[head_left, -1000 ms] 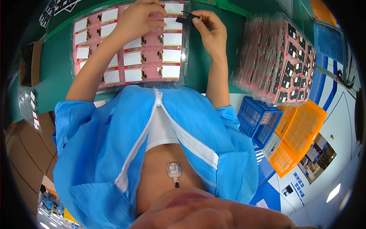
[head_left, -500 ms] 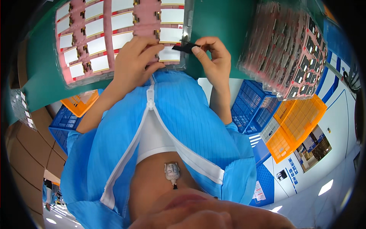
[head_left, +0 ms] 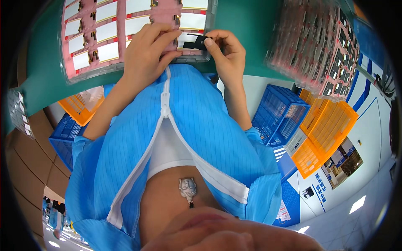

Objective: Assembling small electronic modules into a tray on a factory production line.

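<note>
My right hand (head_left: 228, 52) pinches a thin black flat piece (head_left: 196, 43) between thumb and fingers. This black piece lies over or just above the nearest right-hand white rectangle (head_left: 183, 38) in a tray; whether it touches cannot be told. My left hand (head_left: 146, 52) rests over the tray, thumb and index finger spread at the left end of that same rectangle. The tray (head_left: 212, 25) has a clear plastic rim and a pink lining. Rows of white rectangular pieces (head_left: 106, 32) with thin yellow edges and small dark-and-gold connectors fill it.
A tall stack of clear trays (head_left: 312, 50) with pink and black contents stands right on the green table (head_left: 247, 21). Below the table's right side are blue (head_left: 278, 113) and orange crates (head_left: 326, 134). Another orange crate (head_left: 83, 104) and blue crate (head_left: 65, 138) sit at left.
The black piece has come flatter and more fully over the white rectangle, its shape now showing. Both hands and the tray appear higher in the picture. My left hand keeps its spread pose.
</note>
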A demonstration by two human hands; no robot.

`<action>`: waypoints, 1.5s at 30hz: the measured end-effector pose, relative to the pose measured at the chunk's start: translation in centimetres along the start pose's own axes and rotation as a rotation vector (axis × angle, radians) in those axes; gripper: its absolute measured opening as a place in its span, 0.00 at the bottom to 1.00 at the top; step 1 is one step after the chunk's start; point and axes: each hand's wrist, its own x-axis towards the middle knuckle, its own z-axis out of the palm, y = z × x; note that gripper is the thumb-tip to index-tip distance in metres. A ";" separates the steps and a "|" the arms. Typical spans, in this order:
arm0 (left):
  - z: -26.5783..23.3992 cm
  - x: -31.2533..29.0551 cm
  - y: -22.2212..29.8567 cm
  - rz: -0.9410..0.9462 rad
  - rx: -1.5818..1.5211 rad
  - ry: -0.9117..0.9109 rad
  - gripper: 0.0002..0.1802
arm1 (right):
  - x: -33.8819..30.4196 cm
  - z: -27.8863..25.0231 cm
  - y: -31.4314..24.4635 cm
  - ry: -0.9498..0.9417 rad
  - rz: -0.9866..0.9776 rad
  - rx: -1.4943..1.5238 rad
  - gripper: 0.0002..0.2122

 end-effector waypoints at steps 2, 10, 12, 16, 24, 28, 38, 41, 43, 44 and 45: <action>0.0 -0.5 0.5 -0.001 -0.058 0.030 0.27 | -0.1 -0.2 0.6 0.073 -0.010 0.146 0.06; -2.3 -10.9 0.8 -0.038 -0.429 -0.642 0.17 | -4.1 -5.6 1.6 0.396 -0.236 0.252 0.07; -1.2 -12.1 -1.2 0.016 -0.492 -0.766 0.19 | -4.6 -6.3 1.5 0.422 -0.230 0.224 0.07; 0.9 -14.6 -3.1 -0.194 -0.926 -0.897 0.30 | -5.3 -5.9 1.2 0.431 -0.265 0.245 0.08; 0.1 -14.7 -0.8 0.175 -0.244 -0.879 0.31 | -5.4 -4.6 1.3 0.372 -0.240 0.243 0.08; -2.8 -11.2 2.5 0.059 0.208 -0.694 0.30 | -4.9 -4.6 1.5 0.354 -0.262 0.240 0.08; -8.3 -26.0 -6.4 -1.152 -0.879 0.520 0.26 | -3.8 -4.8 1.7 0.355 -0.252 0.301 0.07; -8.1 -25.4 -7.1 -1.132 -0.837 0.465 0.25 | -2.4 -4.8 0.6 0.330 -0.272 0.255 0.07; -7.9 -25.7 -7.1 -1.131 -0.813 0.430 0.24 | -1.9 -4.7 -0.3 0.307 -0.307 0.234 0.07; -7.8 -25.8 -7.2 -1.131 -0.801 0.412 0.24 | -1.8 -4.6 -0.4 0.299 -0.313 0.229 0.07; -7.6 -25.9 -7.1 -1.136 -0.786 0.391 0.24 | -1.7 -4.7 -0.2 0.300 -0.293 0.226 0.07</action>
